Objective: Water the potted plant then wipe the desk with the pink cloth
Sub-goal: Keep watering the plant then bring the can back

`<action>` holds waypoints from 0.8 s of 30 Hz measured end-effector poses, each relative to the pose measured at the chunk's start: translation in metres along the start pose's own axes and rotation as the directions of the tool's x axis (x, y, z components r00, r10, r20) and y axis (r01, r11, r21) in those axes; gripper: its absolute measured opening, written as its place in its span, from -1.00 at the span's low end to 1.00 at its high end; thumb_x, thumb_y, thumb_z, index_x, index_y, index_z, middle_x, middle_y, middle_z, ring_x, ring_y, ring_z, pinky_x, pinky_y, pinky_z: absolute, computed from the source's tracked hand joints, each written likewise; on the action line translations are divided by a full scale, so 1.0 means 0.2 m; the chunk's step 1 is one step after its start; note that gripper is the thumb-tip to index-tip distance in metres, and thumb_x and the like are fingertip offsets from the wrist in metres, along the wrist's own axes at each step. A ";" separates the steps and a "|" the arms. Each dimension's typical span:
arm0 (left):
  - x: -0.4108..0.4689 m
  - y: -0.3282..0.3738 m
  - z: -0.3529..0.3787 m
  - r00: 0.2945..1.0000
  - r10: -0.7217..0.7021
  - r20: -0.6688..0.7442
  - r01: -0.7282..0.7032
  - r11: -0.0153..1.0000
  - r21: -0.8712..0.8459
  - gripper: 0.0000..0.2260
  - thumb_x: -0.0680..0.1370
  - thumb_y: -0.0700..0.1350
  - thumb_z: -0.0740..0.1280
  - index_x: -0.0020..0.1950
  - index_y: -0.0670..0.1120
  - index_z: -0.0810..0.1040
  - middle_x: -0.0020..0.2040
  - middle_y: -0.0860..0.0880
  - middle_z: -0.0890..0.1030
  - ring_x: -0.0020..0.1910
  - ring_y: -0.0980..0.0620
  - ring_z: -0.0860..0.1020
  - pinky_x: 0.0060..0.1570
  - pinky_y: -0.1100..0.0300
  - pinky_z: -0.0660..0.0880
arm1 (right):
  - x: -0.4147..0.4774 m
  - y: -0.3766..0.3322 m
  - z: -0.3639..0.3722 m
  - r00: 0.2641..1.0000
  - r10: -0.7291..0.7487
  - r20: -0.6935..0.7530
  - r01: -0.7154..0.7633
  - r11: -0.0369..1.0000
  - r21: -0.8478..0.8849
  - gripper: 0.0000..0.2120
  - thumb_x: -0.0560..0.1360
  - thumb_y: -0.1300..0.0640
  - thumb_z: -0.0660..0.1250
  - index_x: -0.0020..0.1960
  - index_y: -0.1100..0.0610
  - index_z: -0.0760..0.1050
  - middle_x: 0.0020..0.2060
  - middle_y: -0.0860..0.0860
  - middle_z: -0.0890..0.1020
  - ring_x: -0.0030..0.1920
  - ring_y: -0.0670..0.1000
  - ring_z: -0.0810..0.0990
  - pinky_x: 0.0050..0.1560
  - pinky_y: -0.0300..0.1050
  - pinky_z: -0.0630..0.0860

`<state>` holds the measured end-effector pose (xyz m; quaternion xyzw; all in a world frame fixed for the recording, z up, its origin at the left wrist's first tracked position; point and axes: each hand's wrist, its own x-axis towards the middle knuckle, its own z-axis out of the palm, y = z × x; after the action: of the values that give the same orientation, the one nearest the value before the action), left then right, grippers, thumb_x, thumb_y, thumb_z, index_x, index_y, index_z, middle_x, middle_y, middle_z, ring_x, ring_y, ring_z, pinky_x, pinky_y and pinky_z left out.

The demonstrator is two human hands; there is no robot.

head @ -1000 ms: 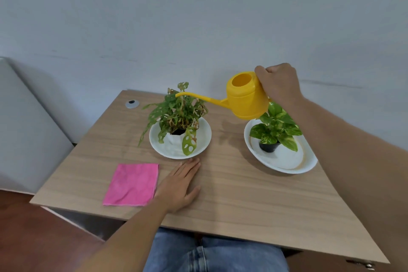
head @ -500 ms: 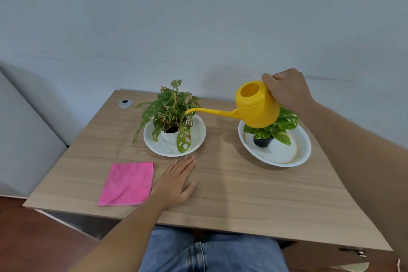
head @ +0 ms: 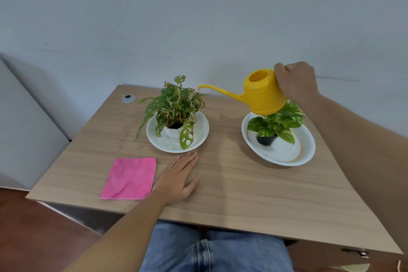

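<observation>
Gripping the yellow watering can [head: 262, 95] beside the holey-leaved plant [head: 174, 106], the right hand [head: 295, 83] looks mid-watering, while the left hand [head: 176, 179] lies flat, fingers spread, and the pink cloth [head: 129, 178] awaits wiping.

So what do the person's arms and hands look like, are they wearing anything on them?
Both arms are bare all the way up as far as the picture shows, with no sleeves. The left hand and the right hand have no gloves, rings, watch or bracelets. The only clothing in sight is the blue denim jeans below the desk edge.
</observation>
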<state>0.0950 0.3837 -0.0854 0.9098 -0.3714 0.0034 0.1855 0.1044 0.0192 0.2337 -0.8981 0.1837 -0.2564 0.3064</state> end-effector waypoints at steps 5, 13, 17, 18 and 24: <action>-0.01 -0.01 0.00 1.000 0.000 0.005 0.000 1.000 -0.017 -0.31 0.74 0.31 0.15 0.81 0.03 0.12 0.81 0.13 0.07 0.79 0.16 -0.04 0.77 0.06 -0.09 | 0.00 -0.10 0.09 1.000 -0.016 0.010 0.016 0.999 0.033 -0.58 0.61 0.03 0.24 -0.37 0.18 0.33 -0.47 0.11 0.29 -0.42 0.07 0.24 -0.36 -0.07 0.24; -0.01 -0.01 0.00 1.000 -0.008 -0.008 0.007 1.000 -0.017 -0.31 0.74 0.30 0.17 0.81 0.04 0.14 0.80 0.12 0.12 0.78 0.16 0.00 0.77 0.06 -0.08 | -0.03 -0.20 0.14 0.994 -0.074 0.076 0.070 0.996 0.057 -0.57 0.61 -0.01 0.28 -0.37 0.15 0.33 -0.46 0.09 0.29 -0.41 0.04 0.24 -0.35 -0.08 0.24; -0.01 -0.01 0.01 1.000 -0.006 -0.012 0.006 1.000 -0.024 -0.31 0.74 0.30 0.17 0.81 0.04 0.14 0.80 0.14 0.09 0.79 0.16 -0.02 0.77 0.07 -0.10 | -0.05 -0.16 0.10 0.990 -0.077 0.116 0.074 0.997 0.029 -0.54 0.61 -0.03 0.29 -0.37 0.14 0.28 -0.47 0.06 0.25 -0.42 0.04 0.23 -0.34 -0.06 0.23; 0.00 -0.01 0.01 1.000 -0.004 -0.013 0.004 1.000 -0.023 -0.31 0.74 0.29 0.17 0.81 0.04 0.13 0.81 0.14 0.07 0.79 0.16 -0.03 0.77 0.08 -0.11 | -0.05 -0.15 0.09 0.990 -0.073 0.118 0.071 0.997 0.019 -0.54 0.62 -0.03 0.29 -0.37 0.14 0.27 -0.47 0.06 0.25 -0.41 0.05 0.22 -0.34 -0.06 0.23; -0.01 -0.01 0.01 1.000 -0.001 -0.017 0.001 1.000 -0.028 -0.31 0.74 0.26 0.20 0.81 0.04 0.13 0.81 0.16 0.06 0.78 0.22 -0.07 0.77 0.06 -0.08 | -0.05 -0.03 -0.02 0.994 -0.020 0.104 0.025 0.998 -0.051 -0.51 0.63 -0.05 0.27 -0.39 0.12 0.23 -0.46 0.07 0.27 -0.41 0.07 0.25 -0.32 -0.04 0.25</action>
<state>0.0944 0.3850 -0.0884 0.9071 -0.3695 0.0056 0.2014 0.0950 0.0280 0.2366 -0.9198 0.1642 -0.2083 0.2891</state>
